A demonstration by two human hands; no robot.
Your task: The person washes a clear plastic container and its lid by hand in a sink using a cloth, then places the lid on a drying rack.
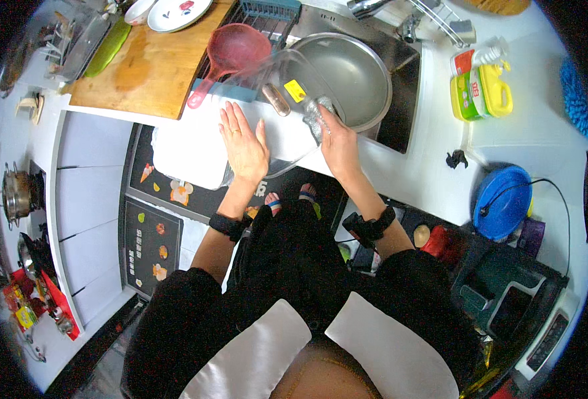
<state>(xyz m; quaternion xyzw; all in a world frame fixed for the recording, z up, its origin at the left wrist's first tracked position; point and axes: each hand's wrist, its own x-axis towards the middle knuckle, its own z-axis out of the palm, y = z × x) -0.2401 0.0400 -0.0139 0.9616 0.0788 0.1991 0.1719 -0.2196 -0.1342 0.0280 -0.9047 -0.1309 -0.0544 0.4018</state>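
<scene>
A large clear plastic container or lid (294, 158) spans the space before me, tilted against the sink's front edge; which of the two it is I cannot tell. It bears a yellow label (295, 91) with writing and shows a brownish oblong patch (276, 99). My left hand (245, 144) lies flat on the plastic, fingers straight, thumb spread, a ring on one finger. In my right hand (340, 142) is a silver metal scouring pad (319, 115), pressed to the plastic's right side. Left of my left hand, a bright white surface (189, 149) is overexposed.
Behind the plastic, a steel basin (356, 75) sits in the sink, with a red plastic ladle (236, 47) on a rack beside it. A wooden board (134, 75) lies left. Yellow detergent jug (481, 95) and blue plastic basin (503, 202) stand right. Floor mats (151, 249) lie below.
</scene>
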